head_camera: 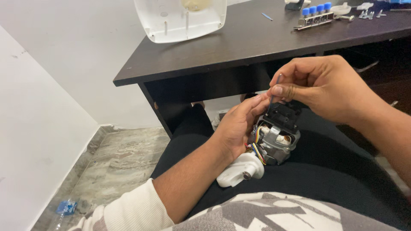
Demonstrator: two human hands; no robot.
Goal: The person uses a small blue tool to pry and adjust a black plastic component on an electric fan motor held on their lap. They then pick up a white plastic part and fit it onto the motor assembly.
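1. The left hand point(237, 126) was clenched around the side of a small electric motor point(276, 139), which rested on the person's lap, below the table's point(239, 47) front edge.
2. The motor showed a black plastic top, a grey metal body, coloured wires at its 9 o'clock side and a white gear housing point(239, 171) at its 7 o'clock.
3. The right hand point(323, 85) pinched a thin blue-handled tool point(275, 90) between thumb and fingers, its tip lowered onto the motor's black top.
4. On the table, at 11 o'clock from the hands, lay a white plastic casing point(182, 19).
5. At 1 o'clock on the table sat a metal strip with blue buttons point(316, 17), with screws point(369, 14) just beside it.
6. A blue object point(66, 207) lay on the marble floor at 8 o'clock.
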